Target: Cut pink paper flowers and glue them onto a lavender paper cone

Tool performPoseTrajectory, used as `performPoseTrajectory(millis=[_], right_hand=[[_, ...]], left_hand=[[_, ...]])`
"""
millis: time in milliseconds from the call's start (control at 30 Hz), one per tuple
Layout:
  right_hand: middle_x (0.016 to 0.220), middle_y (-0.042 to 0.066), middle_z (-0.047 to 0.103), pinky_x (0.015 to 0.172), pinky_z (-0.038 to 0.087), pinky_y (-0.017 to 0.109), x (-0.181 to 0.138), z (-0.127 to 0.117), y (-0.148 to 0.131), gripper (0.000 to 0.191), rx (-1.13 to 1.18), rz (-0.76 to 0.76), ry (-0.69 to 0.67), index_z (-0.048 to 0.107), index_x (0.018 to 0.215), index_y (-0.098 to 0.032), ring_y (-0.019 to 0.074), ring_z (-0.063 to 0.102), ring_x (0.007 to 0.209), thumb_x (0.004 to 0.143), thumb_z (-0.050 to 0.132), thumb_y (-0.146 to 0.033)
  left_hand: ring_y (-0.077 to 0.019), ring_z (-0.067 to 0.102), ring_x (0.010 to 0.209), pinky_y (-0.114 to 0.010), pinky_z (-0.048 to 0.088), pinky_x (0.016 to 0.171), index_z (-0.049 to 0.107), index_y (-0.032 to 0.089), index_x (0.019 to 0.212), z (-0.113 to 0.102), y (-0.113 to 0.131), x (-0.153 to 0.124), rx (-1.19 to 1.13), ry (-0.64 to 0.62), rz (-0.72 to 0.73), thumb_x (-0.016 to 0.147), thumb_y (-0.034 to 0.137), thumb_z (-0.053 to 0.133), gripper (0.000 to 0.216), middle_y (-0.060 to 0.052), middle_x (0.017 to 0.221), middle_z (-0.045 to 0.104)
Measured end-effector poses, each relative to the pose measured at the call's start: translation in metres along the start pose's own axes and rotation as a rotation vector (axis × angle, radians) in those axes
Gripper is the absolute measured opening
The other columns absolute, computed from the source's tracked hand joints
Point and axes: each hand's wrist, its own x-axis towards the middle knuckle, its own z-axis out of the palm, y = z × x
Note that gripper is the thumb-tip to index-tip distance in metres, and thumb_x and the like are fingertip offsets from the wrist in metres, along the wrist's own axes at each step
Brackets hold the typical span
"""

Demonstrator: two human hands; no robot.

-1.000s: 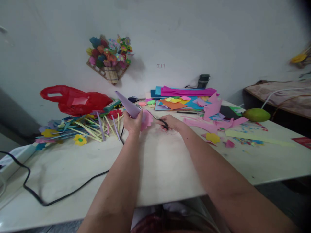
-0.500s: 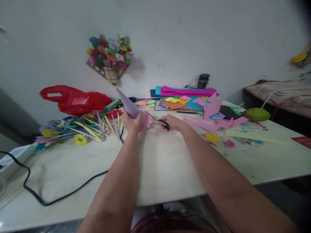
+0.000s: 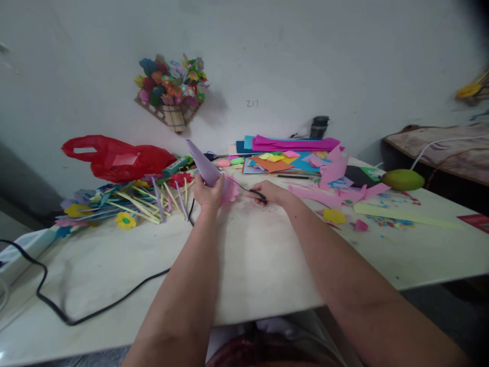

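My left hand (image 3: pixel 208 193) is closed around a lilac paper cone (image 3: pixel 204 164), its narrow tip pointing up and to the left. A pink scalloped piece (image 3: pixel 231 190) shows at the cone's wide end, beside my fingers. In my right hand (image 3: pixel 267 192) is a pair of scissors (image 3: pixel 257 194) with black handles, my fingers closed on them. The blades reach left to the pink piece; whether they are apart or together I cannot tell.
Left lie paper flowers and strips (image 3: pixel 141 201), a red plastic bag (image 3: pixel 114 159) and a black cable (image 3: pixel 114 303). Coloured sheets (image 3: pixel 294 144), pink scraps (image 3: pixel 336 193), a yellow flower (image 3: pixel 333 216) and a green mango-like fruit (image 3: pixel 403 179) lie right. The table edge is near me.
The cone's tip has shifted slightly to the right. Both hands stay nearly in place, and the scissors remain at the pink piece.
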Motion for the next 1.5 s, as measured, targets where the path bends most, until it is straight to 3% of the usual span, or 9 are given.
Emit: performPoseTrajectory(millis=[200,433,667,800,900,1033,1167,1367,1500], right_hand=[[0.046,-0.006,0.051,0.037,0.030,0.017,0.004,-0.003,0.006,0.024,-0.055,-0.065,-0.011,0.062,0.072,-0.013,0.0039,0.040,0.035,0.075,0.075,-0.034],[0.046,-0.005,0.054,0.036,0.031,0.017,0.001,-0.005,0.004,0.021,-0.034,-0.022,0.002,0.060,0.076,-0.014,0.0053,0.043,0.033,0.085,0.066,-0.032],[0.049,-0.002,0.057,0.034,0.025,0.017,-0.008,0.002,-0.008,0.030,-0.020,-0.040,0.073,0.052,0.069,-0.015,0.0067,0.049,0.036,0.089,0.062,-0.035],[0.052,-0.003,0.056,0.040,0.034,0.018,0.001,0.009,-0.003,0.026,-0.040,-0.078,0.152,0.056,0.072,-0.016,0.0075,0.051,0.041,0.084,0.066,-0.036],[0.065,-0.001,0.063,0.053,0.042,0.020,0.008,0.012,0.003,0.024,-0.225,-0.152,0.246,0.063,0.082,-0.017,0.0103,0.057,0.055,0.080,0.068,-0.041],[0.087,0.002,0.071,0.067,0.044,0.025,0.007,0.017,0.003,0.035,-0.564,-0.176,0.396,0.068,0.099,-0.024,0.0178,0.064,0.081,0.076,0.068,-0.050],[0.092,0.002,0.073,0.074,0.044,0.028,0.002,0.024,-0.004,0.041,-0.659,-0.158,0.438,0.066,0.109,-0.026,0.0218,0.066,0.089,0.074,0.070,-0.048],[0.088,0.001,0.072,0.071,0.045,0.026,0.006,0.019,-0.001,0.030,-0.507,-0.164,0.567,0.066,0.104,-0.026,0.0193,0.066,0.085,0.080,0.067,-0.043],[0.061,0.000,0.065,0.054,0.045,0.023,0.011,0.008,0.004,0.027,-0.187,-0.055,0.435,0.065,0.083,-0.019,0.0133,0.060,0.054,0.080,0.069,-0.046]], left_hand=[[-0.0212,0.059,0.076,-0.033,0.045,0.067,0.045,0.023,0.081,0.000,0.002,0.000,0.009,0.004,-0.002,0.061,0.047,0.075,0.043,-0.001,0.071,0.054],[-0.0192,0.058,0.070,-0.031,0.043,0.064,0.046,0.023,0.084,0.000,-0.001,0.001,0.032,0.038,-0.010,0.060,0.049,0.075,0.045,0.001,0.071,0.055],[-0.0191,0.062,0.072,-0.028,0.042,0.062,0.050,0.024,0.090,0.000,0.000,0.001,0.062,0.078,-0.042,0.059,0.050,0.075,0.047,0.000,0.078,0.061],[-0.0187,0.062,0.070,-0.029,0.042,0.062,0.051,0.023,0.090,0.001,0.000,0.000,0.080,0.094,-0.045,0.060,0.051,0.075,0.048,-0.001,0.081,0.063],[-0.0189,0.062,0.071,-0.029,0.044,0.064,0.050,0.023,0.089,0.001,-0.002,0.000,0.049,0.098,-0.029,0.060,0.052,0.075,0.048,0.000,0.080,0.063],[-0.0194,0.063,0.072,-0.031,0.047,0.065,0.048,0.023,0.087,0.005,-0.008,0.002,-0.002,0.122,-0.023,0.059,0.056,0.074,0.051,0.000,0.081,0.062],[-0.0202,0.064,0.078,-0.031,0.049,0.069,0.048,0.023,0.089,0.008,-0.012,0.005,-0.063,0.152,-0.042,0.057,0.052,0.076,0.051,-0.002,0.084,0.063],[-0.0219,0.064,0.083,-0.032,0.050,0.072,0.046,0.023,0.092,0.009,-0.014,0.006,-0.126,0.126,-0.032,0.057,0.048,0.076,0.053,-0.004,0.087,0.063],[-0.0208,0.063,0.081,-0.033,0.051,0.072,0.042,0.023,0.091,0.008,-0.015,0.008,-0.167,0.039,0.008,0.056,0.042,0.075,0.052,-0.003,0.087,0.060]])
